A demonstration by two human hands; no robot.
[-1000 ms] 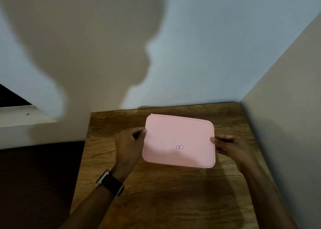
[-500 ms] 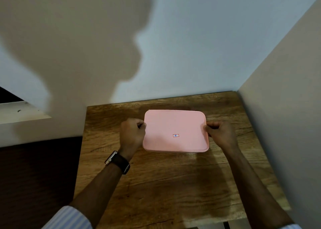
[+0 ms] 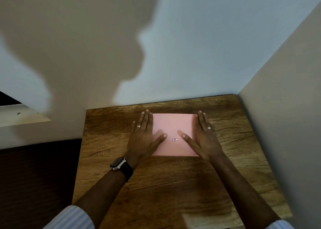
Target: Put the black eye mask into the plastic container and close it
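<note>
A pink lid point(image 3: 173, 126) with a small red-and-blue sticker point(image 3: 175, 139) lies flat on the plastic container at the back of the wooden table point(image 3: 173, 185). My left hand point(image 3: 144, 138) rests flat on the lid's left edge, fingers spread, thumb on the lid. Flat on the right edge lies my right hand point(image 3: 202, 138), its thumb pointing at the sticker. Neither hand grips anything. The container's body is hidden beneath the lid and hands. The black eye mask is not in view.
The table stands in a corner: a white wall point(image 3: 173, 55) behind it and a beige wall point(image 3: 286, 124) close on the right. A dark floor point(image 3: 34, 185) lies to the left. A white ledge point(image 3: 20, 115) juts out at far left.
The pink lid came down from a tilted, held position onto the container. Both hands let go of its sides and opened flat on top of it.
</note>
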